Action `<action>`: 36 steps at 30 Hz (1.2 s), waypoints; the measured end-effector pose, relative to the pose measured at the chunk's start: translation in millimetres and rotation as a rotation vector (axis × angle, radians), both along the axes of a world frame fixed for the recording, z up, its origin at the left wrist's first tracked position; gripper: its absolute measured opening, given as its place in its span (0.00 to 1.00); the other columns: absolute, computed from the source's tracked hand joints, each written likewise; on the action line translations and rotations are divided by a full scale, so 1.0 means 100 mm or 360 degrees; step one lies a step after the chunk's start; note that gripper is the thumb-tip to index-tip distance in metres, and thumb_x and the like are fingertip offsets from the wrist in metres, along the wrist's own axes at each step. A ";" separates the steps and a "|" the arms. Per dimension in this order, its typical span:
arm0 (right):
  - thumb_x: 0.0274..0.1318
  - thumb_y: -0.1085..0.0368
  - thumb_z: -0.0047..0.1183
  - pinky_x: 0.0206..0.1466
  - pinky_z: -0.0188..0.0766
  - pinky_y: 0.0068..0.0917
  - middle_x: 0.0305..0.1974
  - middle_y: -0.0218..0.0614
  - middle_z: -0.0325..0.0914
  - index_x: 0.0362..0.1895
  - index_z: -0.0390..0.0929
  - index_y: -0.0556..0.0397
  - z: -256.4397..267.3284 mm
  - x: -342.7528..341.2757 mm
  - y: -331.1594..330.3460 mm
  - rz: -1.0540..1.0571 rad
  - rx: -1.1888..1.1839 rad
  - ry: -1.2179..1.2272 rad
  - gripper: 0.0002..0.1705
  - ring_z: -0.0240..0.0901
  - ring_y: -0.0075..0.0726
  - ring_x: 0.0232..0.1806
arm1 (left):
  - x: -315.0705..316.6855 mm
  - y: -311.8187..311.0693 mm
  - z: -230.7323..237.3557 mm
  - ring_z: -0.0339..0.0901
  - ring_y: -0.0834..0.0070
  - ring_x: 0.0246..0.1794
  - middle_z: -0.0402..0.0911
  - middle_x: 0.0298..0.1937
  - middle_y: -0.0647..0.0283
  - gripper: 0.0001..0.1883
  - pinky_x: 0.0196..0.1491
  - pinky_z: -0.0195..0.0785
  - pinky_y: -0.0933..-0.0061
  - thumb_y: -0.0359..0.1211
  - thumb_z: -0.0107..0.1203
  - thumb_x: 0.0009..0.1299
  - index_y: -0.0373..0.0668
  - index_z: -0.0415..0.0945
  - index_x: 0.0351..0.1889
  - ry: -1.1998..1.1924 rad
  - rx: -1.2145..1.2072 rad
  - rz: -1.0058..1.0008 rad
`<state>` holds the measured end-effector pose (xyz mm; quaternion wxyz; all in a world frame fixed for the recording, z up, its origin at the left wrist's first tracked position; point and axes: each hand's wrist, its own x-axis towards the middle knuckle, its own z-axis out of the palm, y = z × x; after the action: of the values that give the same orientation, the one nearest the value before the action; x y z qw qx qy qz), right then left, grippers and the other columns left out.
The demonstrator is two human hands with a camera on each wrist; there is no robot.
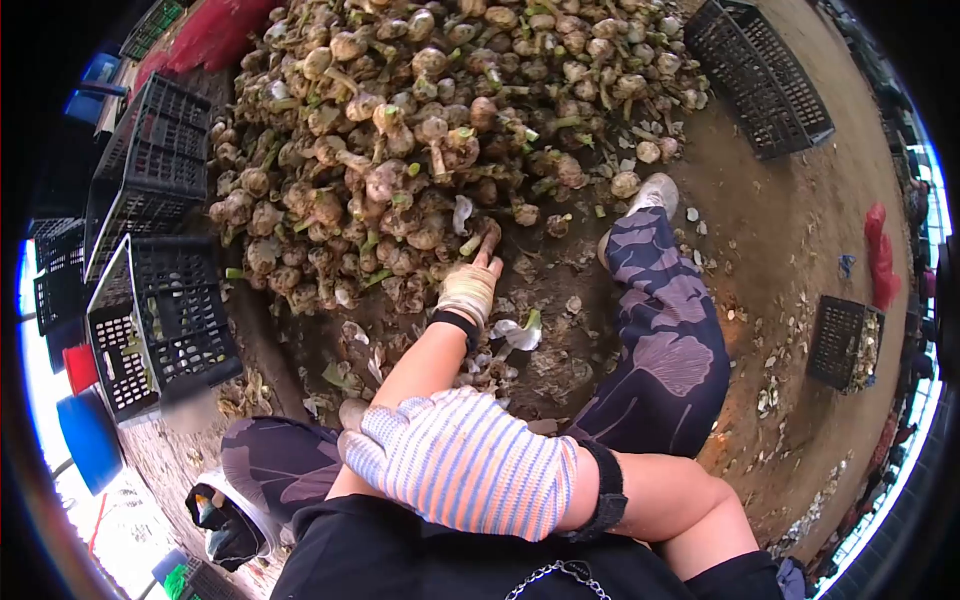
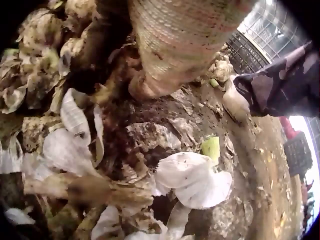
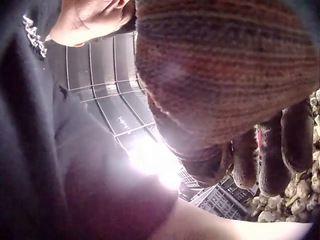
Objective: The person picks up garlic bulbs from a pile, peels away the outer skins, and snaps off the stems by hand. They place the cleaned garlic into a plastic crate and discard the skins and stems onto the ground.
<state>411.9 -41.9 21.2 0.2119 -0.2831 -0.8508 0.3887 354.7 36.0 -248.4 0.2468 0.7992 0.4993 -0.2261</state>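
In the head view a big heap of garlic bulbs with stems and dirt on them covers the ground. My left hand, in a light glove with brown fingertips, reaches to the heap's near edge with fingers stretched out beside a cut green stem. The left wrist view has its glove low over the soil, its fingertips mostly hidden. White garlic skins lie below that wrist. My right hand, in a striped glove, crosses over the left forearm. Its dark fingers hang loosely with nothing in them.
Black plastic crates stand on the left and at the upper right. A smaller crate sits far right near a red net bag. My right shoe is beside the heap. Blue tub at left.
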 end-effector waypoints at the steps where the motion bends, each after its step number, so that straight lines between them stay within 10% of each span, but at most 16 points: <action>1: 0.50 0.66 0.44 0.25 0.71 0.36 0.32 0.41 0.73 0.44 0.72 0.58 -0.03 0.01 0.04 0.0021 -0.0031 0.0026 0.16 0.74 0.41 0.28 | 0.05 0.02 -0.06 0.75 0.53 0.48 0.65 0.62 0.49 0.28 0.49 0.71 0.57 0.39 0.48 0.68 0.58 0.55 0.67 -0.0119 -0.0068 0.0361; 3: 0.49 0.66 0.47 0.28 0.71 0.35 0.31 0.41 0.72 0.39 0.72 0.56 -0.02 0.03 0.06 -0.0100 0.0074 0.0010 0.12 0.74 0.42 0.30 | 0.14 0.00 0.11 0.76 0.53 0.46 0.73 0.54 0.49 0.23 0.45 0.72 0.56 0.46 0.35 0.74 0.58 0.56 0.66 -0.0136 -0.0151 0.0744; 4: 0.48 0.65 0.50 0.31 0.71 0.34 0.30 0.41 0.71 0.35 0.71 0.53 -0.01 0.05 0.08 -0.0202 0.0168 -0.0003 0.09 0.74 0.43 0.32 | 0.05 -0.12 0.00 0.77 0.53 0.44 0.75 0.48 0.48 0.21 0.43 0.72 0.56 0.46 0.36 0.73 0.55 0.60 0.63 -0.0106 0.0146 0.0187; 6: 0.46 0.65 0.51 0.32 0.71 0.35 0.30 0.40 0.72 0.36 0.71 0.52 0.02 0.08 0.10 -0.0215 0.0271 -0.0042 0.11 0.74 0.42 0.32 | -0.06 -0.32 -0.17 0.76 0.53 0.45 0.74 0.45 0.47 0.17 0.42 0.72 0.56 0.40 0.41 0.71 0.52 0.63 0.57 -0.0007 0.0304 -0.0171; 10: 0.43 0.67 0.53 0.30 0.70 0.38 0.31 0.38 0.71 0.39 0.70 0.51 -0.01 0.03 0.07 -0.0211 0.0270 -0.0055 0.14 0.74 0.42 0.32 | -0.22 -0.50 0.21 0.74 0.58 0.46 0.74 0.45 0.51 0.31 0.42 0.72 0.59 0.32 0.65 0.50 0.48 0.66 0.53 -0.0435 0.0238 0.0338; 12: 0.43 0.68 0.53 0.31 0.68 0.38 0.31 0.39 0.70 0.41 0.69 0.52 -0.04 0.03 0.07 -0.0321 0.0276 0.0160 0.17 0.72 0.46 0.32 | -0.42 -0.46 0.02 0.75 0.61 0.41 0.75 0.42 0.54 0.39 0.45 0.71 0.61 0.34 0.70 0.41 0.46 0.66 0.55 -0.1067 0.0666 0.0852; 15: 0.48 0.66 0.52 0.38 0.69 0.35 0.34 0.42 0.72 0.43 0.69 0.56 -0.04 0.05 0.14 -0.0474 0.0057 0.0472 0.16 0.72 0.49 0.35 | -0.76 -0.23 0.64 0.73 0.73 0.48 0.75 0.47 0.58 0.30 0.55 0.64 0.73 0.26 0.61 0.59 0.34 0.62 0.59 -0.2797 -0.0848 0.2029; 18: 0.58 0.55 0.54 0.39 0.67 0.25 0.34 0.28 0.71 0.40 0.72 0.56 -0.28 -0.09 0.11 -0.0464 -0.1099 0.1210 0.17 0.68 0.26 0.34 | -0.97 -0.43 1.79 0.71 0.73 0.50 0.73 0.49 0.61 0.30 0.56 0.65 0.69 0.30 0.59 0.62 0.41 0.58 0.60 -0.3210 -0.0853 0.1984; 20: 0.62 0.49 0.49 0.34 0.59 0.16 0.26 0.18 0.66 0.36 0.73 0.52 -0.17 -0.05 0.16 -0.0583 -0.1388 0.0935 0.19 0.59 0.14 0.31 | -1.01 -0.67 2.20 0.70 0.72 0.48 0.71 0.49 0.64 0.31 0.55 0.65 0.68 0.30 0.63 0.59 0.45 0.60 0.58 -0.3444 -0.0385 0.1757; 29: 0.59 0.45 0.50 0.27 0.59 0.20 0.24 0.20 0.71 0.33 0.79 0.56 -0.39 -0.26 0.05 -0.0454 -0.1409 0.0582 0.24 0.59 0.13 0.27 | -1.15 -1.31 2.24 0.69 0.69 0.49 0.68 0.49 0.59 0.41 0.54 0.64 0.64 0.31 0.77 0.40 0.47 0.59 0.48 -0.2931 0.0185 0.1742; 31: 0.59 0.45 0.50 0.26 0.58 0.21 0.24 0.21 0.70 0.33 0.79 0.57 -0.38 -0.30 0.02 -0.0421 -0.1395 0.0567 0.25 0.58 0.14 0.27 | -1.21 -1.33 2.19 0.71 0.71 0.44 0.70 0.49 0.60 0.29 0.44 0.70 0.72 0.27 0.70 0.49 0.47 0.63 0.44 -0.2440 0.0986 0.1119; 36: 0.61 0.45 0.47 0.31 0.61 0.22 0.26 0.24 0.69 0.40 0.76 0.60 -0.26 -0.24 0.08 -0.0101 -0.1221 0.0339 0.26 0.59 0.16 0.30 | -1.38 -1.40 2.40 0.73 0.61 0.47 0.70 0.47 0.55 0.20 0.46 0.69 0.67 0.29 0.63 0.53 0.46 0.64 0.41 -0.1754 0.1380 0.0598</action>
<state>387.4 -33.9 -4.8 0.1896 -0.3259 -0.6080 0.6987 216.2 -103.6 -8.8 0.1582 0.7237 0.4761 0.4739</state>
